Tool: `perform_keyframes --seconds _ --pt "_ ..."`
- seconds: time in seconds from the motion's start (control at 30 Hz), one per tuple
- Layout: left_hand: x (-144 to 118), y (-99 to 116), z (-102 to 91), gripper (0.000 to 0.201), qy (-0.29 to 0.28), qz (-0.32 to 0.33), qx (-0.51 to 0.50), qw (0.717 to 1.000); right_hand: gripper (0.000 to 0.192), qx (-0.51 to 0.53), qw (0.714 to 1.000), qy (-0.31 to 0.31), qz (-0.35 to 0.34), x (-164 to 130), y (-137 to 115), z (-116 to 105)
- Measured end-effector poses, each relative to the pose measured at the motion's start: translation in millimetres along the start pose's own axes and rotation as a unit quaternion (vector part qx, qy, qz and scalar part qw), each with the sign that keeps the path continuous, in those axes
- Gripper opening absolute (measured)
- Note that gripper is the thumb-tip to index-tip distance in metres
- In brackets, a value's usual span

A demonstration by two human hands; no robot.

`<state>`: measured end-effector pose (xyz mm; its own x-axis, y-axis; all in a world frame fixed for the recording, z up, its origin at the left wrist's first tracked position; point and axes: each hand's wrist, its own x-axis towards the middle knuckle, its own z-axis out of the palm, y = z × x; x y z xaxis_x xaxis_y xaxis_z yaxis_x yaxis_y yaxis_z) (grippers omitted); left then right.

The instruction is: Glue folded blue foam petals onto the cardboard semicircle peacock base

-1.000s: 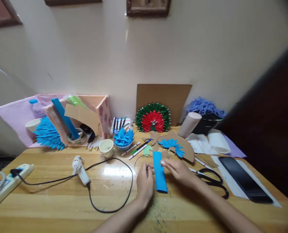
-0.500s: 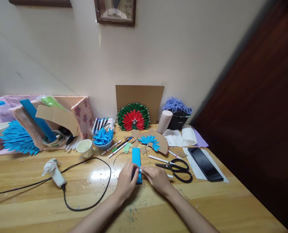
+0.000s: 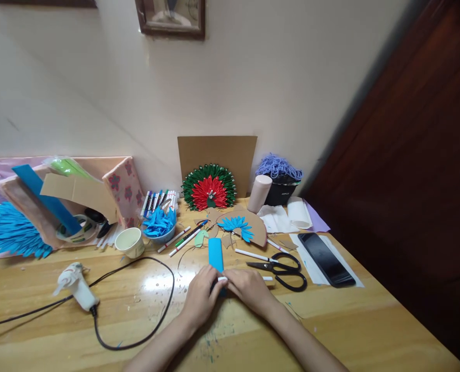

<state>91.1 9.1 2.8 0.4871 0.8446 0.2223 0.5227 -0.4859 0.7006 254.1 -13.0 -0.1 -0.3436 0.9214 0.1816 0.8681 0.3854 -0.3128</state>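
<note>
Blue paper strip lies flat on the table, near end pinched under both hands. Left hand and right hand grip it, fingertips meeting. Scissors lie just right of the right hand.

The worktop is varnished wood, glossy enough to throw back a bright patch of light (its grain shows through). The blue strip under the hands looks like matt paper or thin foam; which one cannot be told. The board against the wall is plain brown cardboard, dull and smooth. The scissors have shiny black handles, and the phone has a glossy dark face.
</note>
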Motion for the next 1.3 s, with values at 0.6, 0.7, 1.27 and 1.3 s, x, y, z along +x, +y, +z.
perform_keyframes --seconds 0.6,0.7,1.27,1.3 --pt "8.9 -24.0 -23.7 0.021 0.138 -0.048 0.131 0.980 0.047 0.228 0.972 0.057 0.025 -9.1 20.6 -27.9" --pt "2.1 -11.3 -15.4 0.024 0.080 -0.038 0.108 0.990 0.036 0.264 0.962 0.061 0.041 -9.2 13.3 -30.1" --pt "-6.0 -14.7 1.4 0.018 0.042 -0.066 0.086 0.993 0.020 0.411 0.902 0.087 0.101 -4.9 -0.3 15.8" --pt "-5.8 -13.6 0.6 0.019 0.043 -0.064 0.074 0.994 0.020 0.410 0.901 0.090 0.106 -4.8 -0.8 16.5"
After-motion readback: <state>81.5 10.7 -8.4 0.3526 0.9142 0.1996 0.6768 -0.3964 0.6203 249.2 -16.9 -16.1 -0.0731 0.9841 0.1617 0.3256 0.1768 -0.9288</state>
